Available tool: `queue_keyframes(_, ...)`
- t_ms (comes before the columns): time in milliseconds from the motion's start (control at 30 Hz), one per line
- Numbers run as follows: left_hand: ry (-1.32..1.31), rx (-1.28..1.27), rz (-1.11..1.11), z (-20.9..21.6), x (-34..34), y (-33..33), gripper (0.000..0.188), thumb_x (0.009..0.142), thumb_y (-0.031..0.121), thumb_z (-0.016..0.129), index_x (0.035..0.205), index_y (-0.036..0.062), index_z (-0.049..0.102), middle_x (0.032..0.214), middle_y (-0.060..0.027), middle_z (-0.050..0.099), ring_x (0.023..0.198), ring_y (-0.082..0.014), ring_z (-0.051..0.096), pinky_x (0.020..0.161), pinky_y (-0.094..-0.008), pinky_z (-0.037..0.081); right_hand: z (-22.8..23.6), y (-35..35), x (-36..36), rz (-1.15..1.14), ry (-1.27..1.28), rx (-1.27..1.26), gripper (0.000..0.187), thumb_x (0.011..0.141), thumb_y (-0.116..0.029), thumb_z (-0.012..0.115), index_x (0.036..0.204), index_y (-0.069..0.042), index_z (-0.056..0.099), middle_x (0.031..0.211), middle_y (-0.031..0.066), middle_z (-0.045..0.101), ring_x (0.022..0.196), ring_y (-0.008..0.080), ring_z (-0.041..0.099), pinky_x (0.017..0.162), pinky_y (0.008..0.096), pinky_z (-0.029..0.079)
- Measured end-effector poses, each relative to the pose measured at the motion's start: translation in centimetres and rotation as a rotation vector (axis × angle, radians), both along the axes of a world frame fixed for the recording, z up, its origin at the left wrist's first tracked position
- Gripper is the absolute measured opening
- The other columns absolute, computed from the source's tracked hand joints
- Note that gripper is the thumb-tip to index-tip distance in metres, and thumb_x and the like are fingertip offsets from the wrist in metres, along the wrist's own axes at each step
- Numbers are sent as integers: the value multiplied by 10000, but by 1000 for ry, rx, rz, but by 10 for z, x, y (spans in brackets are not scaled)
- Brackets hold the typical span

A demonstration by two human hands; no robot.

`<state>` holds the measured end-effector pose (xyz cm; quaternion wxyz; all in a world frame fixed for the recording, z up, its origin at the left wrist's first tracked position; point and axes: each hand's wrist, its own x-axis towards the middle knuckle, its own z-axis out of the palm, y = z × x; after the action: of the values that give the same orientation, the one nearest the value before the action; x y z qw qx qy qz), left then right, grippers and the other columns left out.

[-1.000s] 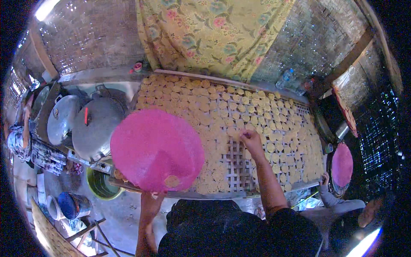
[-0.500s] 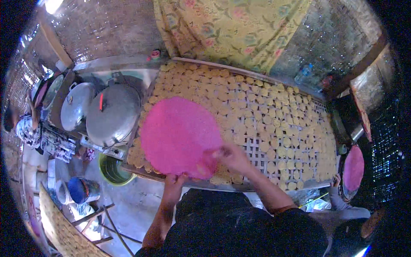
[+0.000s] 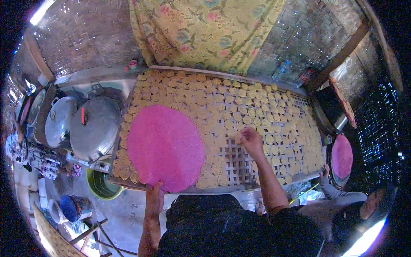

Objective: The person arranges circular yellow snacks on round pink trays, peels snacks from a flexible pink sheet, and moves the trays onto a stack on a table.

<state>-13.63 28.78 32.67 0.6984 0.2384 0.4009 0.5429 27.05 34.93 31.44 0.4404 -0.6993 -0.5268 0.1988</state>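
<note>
My left hand (image 3: 154, 195) is closed on the near edge of a large pink round sheet (image 3: 166, 147), its thumb showing on top. The sheet covers the left part of a slatted drying rack (image 3: 239, 165), which is spread with rows of thin yellow-brown round crackers (image 3: 252, 112). Out over the middle of the rack is my right hand (image 3: 251, 140), its fingers bent in a pinch just above the crackers beside a patch of bare slats. Whatever those fingers hold is too small to make out.
Two big lidded metal pots (image 3: 95, 128) stand left of the rack, with a green basin (image 3: 102, 184) below. A person in patterned clothes (image 3: 40, 158) is at far left. Another person's sleeve (image 3: 342, 198) is at right, near a second pink round sheet (image 3: 342, 156).
My right hand has left the pink sheet's right edge and moved right, over the rack's middle. My left hand still grips the sheet's near edge. The whole view has shifted slightly.
</note>
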Motion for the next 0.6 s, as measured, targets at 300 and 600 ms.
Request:
queue_keyframes(300,210,-36,-58,7,2,3,481,898,168,591,1323,62,393,1181,-60,517,1031,-183,522,866,-341,450,-20,-7,-21,-85,-171,-132,199,730,-71,618,920,-19,593,856,126,617,800,213,602,708,316,485)
queue_keyframes(600,113,-141,-87,35,44,30,263,879,180,638,1099,50,574,1009,-38,579,894,-131,544,743,-297,452,96,-36,-153,637,-76,43,525,774,-84,650,1280,-109,511,1239,165,563,1180,304,513,1001,411,396)
